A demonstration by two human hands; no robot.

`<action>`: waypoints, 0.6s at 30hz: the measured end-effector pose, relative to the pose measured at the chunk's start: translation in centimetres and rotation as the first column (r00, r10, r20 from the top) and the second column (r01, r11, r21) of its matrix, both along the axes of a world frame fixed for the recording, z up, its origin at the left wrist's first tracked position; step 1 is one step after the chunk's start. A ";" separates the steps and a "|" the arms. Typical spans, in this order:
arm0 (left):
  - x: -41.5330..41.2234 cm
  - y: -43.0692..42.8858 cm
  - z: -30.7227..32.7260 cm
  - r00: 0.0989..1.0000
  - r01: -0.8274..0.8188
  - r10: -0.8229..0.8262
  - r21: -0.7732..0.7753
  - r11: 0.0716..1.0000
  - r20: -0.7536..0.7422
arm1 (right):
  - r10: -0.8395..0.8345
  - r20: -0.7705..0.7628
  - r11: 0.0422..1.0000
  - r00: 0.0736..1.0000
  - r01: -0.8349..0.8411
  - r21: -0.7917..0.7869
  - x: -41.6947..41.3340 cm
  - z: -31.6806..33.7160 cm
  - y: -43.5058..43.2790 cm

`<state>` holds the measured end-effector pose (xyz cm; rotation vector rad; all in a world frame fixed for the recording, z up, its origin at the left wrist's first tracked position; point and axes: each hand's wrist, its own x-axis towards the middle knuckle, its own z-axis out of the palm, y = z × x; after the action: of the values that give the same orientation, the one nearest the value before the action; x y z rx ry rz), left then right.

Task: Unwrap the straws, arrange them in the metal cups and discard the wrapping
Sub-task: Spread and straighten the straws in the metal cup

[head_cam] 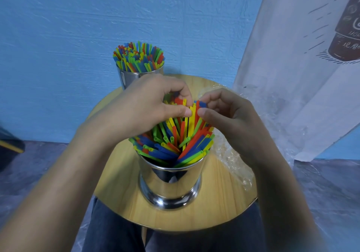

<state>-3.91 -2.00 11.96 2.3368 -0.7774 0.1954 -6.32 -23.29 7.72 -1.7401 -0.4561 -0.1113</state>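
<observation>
A shiny metal cup (pixel 169 183) stands near me on the round wooden table (pixel 220 203), filled with colourful straws (pixel 175 144) that lean in different directions. My left hand (pixel 150 103) and my right hand (pixel 229 115) meet above the cup, and each pinches the top ends of the upright straws between thumb and fingers. A second metal cup (pixel 134 78) at the table's far edge holds a dense bunch of straws (pixel 138 56). Clear plastic wrapping (pixel 231 158) lies crumpled on the table to the right of the near cup, partly hidden under my right hand.
A blue wall stands right behind the table. A white printed curtain (pixel 303 66) hangs at the right, close to the wrapping. A dark object (pixel 9 146) sits at the left edge, over the grey floor. My legs in dark trousers (pixel 120 232) are under the table's near edge.
</observation>
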 end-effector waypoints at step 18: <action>-0.1 -0.4 0.2 0.996 0.034 -0.038 -0.044 0.998 -0.086 | -0.074 0.052 0.990 0.996 0.079 -0.115 0.0 0.6 0.2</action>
<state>-3.98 -2.40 12.16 2.2734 -0.7643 0.0928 -6.33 -23.13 8.36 -1.8736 -0.4376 -0.1844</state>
